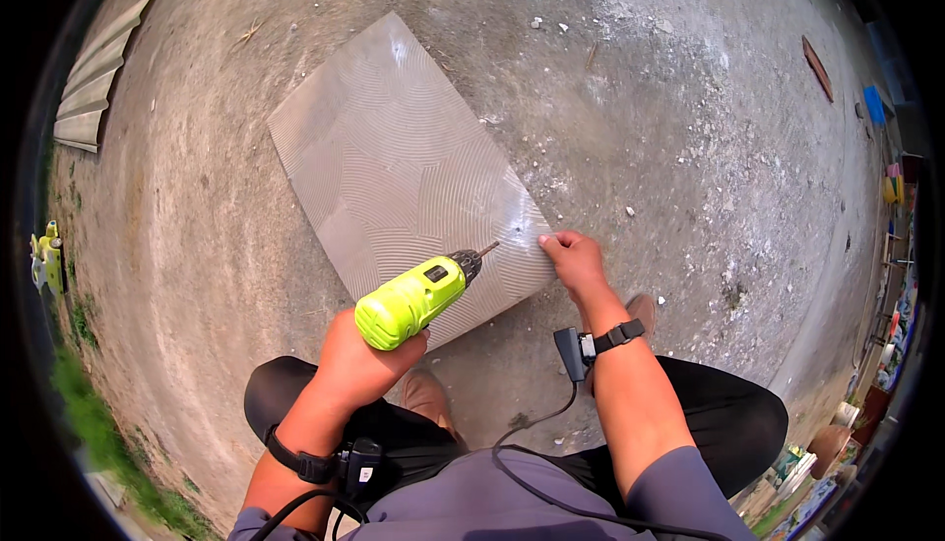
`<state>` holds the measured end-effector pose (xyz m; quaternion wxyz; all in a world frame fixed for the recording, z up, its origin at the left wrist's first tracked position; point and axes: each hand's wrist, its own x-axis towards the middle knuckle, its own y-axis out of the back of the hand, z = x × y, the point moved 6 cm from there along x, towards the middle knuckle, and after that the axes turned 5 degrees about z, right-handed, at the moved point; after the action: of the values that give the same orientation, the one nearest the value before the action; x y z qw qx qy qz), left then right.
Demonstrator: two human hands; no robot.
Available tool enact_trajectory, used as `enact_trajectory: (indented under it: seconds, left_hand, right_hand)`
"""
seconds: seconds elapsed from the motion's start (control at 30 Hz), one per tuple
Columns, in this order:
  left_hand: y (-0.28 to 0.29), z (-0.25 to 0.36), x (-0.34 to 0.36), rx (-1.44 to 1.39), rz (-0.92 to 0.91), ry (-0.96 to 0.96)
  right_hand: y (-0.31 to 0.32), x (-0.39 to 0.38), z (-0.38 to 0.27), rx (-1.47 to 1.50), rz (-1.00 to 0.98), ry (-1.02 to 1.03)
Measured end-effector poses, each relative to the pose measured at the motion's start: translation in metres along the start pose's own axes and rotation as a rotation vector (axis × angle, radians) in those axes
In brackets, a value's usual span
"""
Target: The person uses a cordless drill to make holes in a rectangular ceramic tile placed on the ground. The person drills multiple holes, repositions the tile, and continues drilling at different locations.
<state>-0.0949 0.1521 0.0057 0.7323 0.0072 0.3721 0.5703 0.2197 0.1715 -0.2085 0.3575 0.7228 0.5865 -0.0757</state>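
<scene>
My left hand (366, 362) is wrapped around the grip of a lime-yellow cordless drill (406, 307). The drill's black chuck holds a thin bit that points to the right, over the near right part of a large grey tile (389, 137) with curved ridge patterns. Whether the bit tip touches the tile cannot be told. My right hand (579, 263) pinches the tile's right corner between thumb and fingers. The tile lies at a slant on the ground, and white dust marks its surface near that corner.
Rough concrete ground (630, 127) carries white powder and small chips. A corrugated sheet (98, 78) lies at far left, and a reddish-brown strip (817, 70) at far right. Assorted containers line the right rim. Cables run from the straps on both my wrists.
</scene>
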Motion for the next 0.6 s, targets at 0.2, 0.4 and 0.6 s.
enact_trajectory:
  seconds: [0.2,0.4,0.6]
  left_hand:
    - [-0.013,-0.004,0.012,0.083,0.002,0.068]
    - [-0.026,-0.006,0.021,0.157,0.002,0.093]
    - [-0.041,-0.004,0.033,0.223,-0.004,0.123]
  right_hand:
    - [-0.009,0.013,0.029,-0.102,0.039,-0.045]
    - [-0.018,0.014,0.037,-0.124,0.007,-0.100]
    - [-0.024,0.009,0.045,-0.129,-0.052,-0.190]
